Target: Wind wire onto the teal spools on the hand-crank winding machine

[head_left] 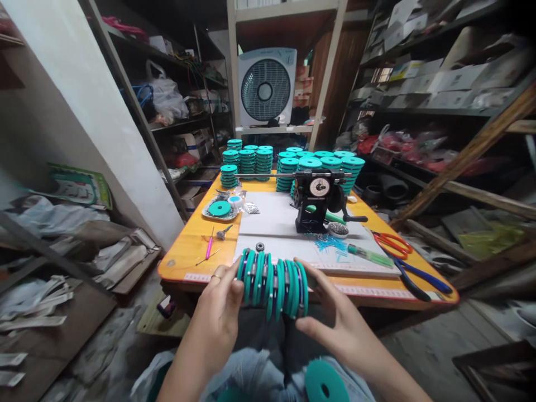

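Between my two hands, above my lap at the table's front edge, is a sideways row of teal round spools (274, 285) with dark line wound in their grooves and small white pinheads on them. My left hand (221, 307) presses on the row's left end, thumb bent towards me. At the right end my right hand (335, 312) cups the last spool between thumb and fingers. Just behind the row, a small dark ring-shaped part (260, 247) rests on the white board (268, 223). A loose teal disc (325, 382) lies on my lap.
A black hand-cranked winder (316, 201) stands on the board. Stacks of teal spools (310, 163) line the table's back. Red-handled scissors (391, 244) and blue-handled pliers (422, 279) lie at right. A pink-handled tool (209, 248) and a tray (205, 212) are at left.
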`<state>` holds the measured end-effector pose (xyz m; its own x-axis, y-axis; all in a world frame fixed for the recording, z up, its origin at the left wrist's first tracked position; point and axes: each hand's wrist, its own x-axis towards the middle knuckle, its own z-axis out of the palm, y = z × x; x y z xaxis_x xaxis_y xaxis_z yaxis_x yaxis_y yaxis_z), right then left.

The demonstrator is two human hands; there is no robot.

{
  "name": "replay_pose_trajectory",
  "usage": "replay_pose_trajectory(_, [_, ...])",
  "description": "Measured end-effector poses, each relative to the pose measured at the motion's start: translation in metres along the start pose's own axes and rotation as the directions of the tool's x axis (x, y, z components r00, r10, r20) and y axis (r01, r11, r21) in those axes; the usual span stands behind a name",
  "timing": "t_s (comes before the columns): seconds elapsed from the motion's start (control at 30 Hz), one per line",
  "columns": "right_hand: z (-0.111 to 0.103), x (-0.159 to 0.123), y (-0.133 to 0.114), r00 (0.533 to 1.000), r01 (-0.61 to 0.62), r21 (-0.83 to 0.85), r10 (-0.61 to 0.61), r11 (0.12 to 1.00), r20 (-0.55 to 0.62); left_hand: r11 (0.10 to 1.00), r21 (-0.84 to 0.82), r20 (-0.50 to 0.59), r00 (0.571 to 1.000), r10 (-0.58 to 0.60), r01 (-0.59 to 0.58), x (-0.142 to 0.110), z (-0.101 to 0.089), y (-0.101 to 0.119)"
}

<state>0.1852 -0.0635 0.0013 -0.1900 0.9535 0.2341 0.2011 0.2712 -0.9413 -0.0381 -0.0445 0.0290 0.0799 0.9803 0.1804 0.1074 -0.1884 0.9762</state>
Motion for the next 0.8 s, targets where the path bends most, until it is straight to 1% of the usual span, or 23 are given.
replay_pose_trajectory(0.07, [-0.004, 0.012, -0.006, 0.999, 0.011, 0.169, -0.019, 0.986, 0.045, 0.992, 0.094, 0.041, 0.996, 0.078, -0.082, 0.009, -0.002, 0.012])
replay_pose_trajectory(0.13, [-0.007, 0.026, -0.013, 0.995, 0.038, 0.270, -0.062, 0.962, 0.081, 0.956, 0.231, 0.077, 0.983, 0.166, -0.180, 0.019, -0.004, 0.023])
replay_pose_trajectory(0.2, [-0.008, 0.041, -0.021, 0.990, 0.073, 0.287, -0.104, 0.955, 0.096, 0.908, 0.339, 0.092, 0.969, 0.231, -0.249, 0.029, -0.008, 0.031])
replay_pose_trajectory(0.27, [-0.007, 0.059, -0.028, 0.987, 0.090, 0.294, -0.124, 0.951, 0.098, 0.891, 0.383, 0.083, 0.970, 0.228, -0.242, 0.040, -0.015, 0.034])
replay_pose_trajectory(0.37, [0.001, 0.090, -0.034, 0.981, 0.073, 0.369, -0.133, 0.927, 0.140, 0.951, 0.282, 0.016, 0.991, 0.130, -0.129, 0.062, -0.031, 0.031])
replay_pose_trajectory(0.43, [0.013, 0.115, -0.035, 0.972, 0.072, 0.423, -0.159, 0.903, 0.174, 0.974, 0.211, -0.038, 0.995, 0.093, -0.083, 0.080, -0.044, 0.025])
replay_pose_trajectory(0.53, [0.037, 0.156, -0.034, 0.961, 0.100, 0.477, -0.209, 0.873, 0.181, 0.979, 0.187, -0.133, 0.985, 0.113, -0.088, 0.112, -0.065, 0.016])
replay_pose_trajectory(0.63, [0.060, 0.198, -0.029, 0.959, 0.127, 0.546, -0.244, 0.828, 0.147, 0.982, 0.161, -0.229, 0.964, 0.137, -0.102, 0.147, -0.082, 0.010])
replay_pose_trajectory(0.7, [0.069, 0.223, -0.024, 0.959, 0.136, 0.571, -0.251, 0.809, 0.128, 0.980, 0.154, -0.273, 0.947, 0.167, -0.129, 0.170, -0.090, 0.009])
replay_pose_trajectory(0.8, [0.072, 0.250, -0.018, 0.964, 0.149, 0.605, -0.252, 0.782, 0.089, 0.973, 0.145, -0.313, 0.925, 0.218, -0.180, 0.201, -0.094, 0.010])
